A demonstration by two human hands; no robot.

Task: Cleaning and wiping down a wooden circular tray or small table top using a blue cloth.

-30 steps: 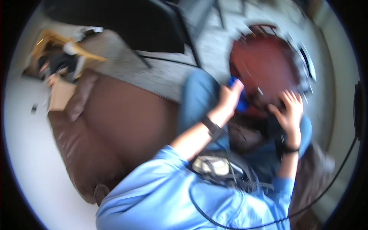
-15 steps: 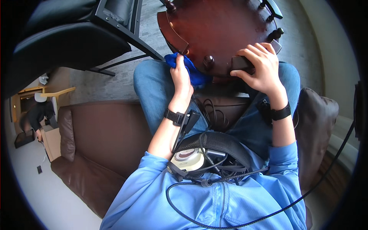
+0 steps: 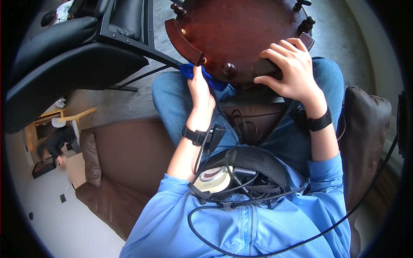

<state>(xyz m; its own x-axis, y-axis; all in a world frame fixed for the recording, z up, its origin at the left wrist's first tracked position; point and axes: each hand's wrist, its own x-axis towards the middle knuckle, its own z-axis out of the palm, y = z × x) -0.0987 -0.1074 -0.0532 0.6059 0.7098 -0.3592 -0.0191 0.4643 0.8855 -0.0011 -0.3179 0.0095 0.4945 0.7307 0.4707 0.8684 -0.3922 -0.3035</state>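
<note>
- The brown leather sofa [image 3: 124,159] I am sitting on fills the lower left and runs on behind me, with one cushion [image 3: 91,159] lying at its left end.
- A black chair [image 3: 73,56] on a dark metal frame stands on the floor at my upper left, its seat edge close to my left knee.
- The round dark-red wooden stool [image 3: 241,34] lies turned over across my knees, so that I look at its underside; short turned legs stick out round its rim and a curved wooden brace runs along its left side.
- My legs, in blue jeans [image 3: 172,99], carry the stool's near edge.
- My right hand [image 3: 290,71] is closed over a dark block at the stool's near right rim, fingers curled over the top and thumb below, steadying it.
- My left hand [image 3: 200,92] is clenched round a blue cloth [image 3: 206,75] and presses it against the stool's near left edge, just under the brace.
- The cloth is bunched up; one part sticks out above my fingers and another trails to the right, beside a round knob [image 3: 228,69] on the wood.
</note>
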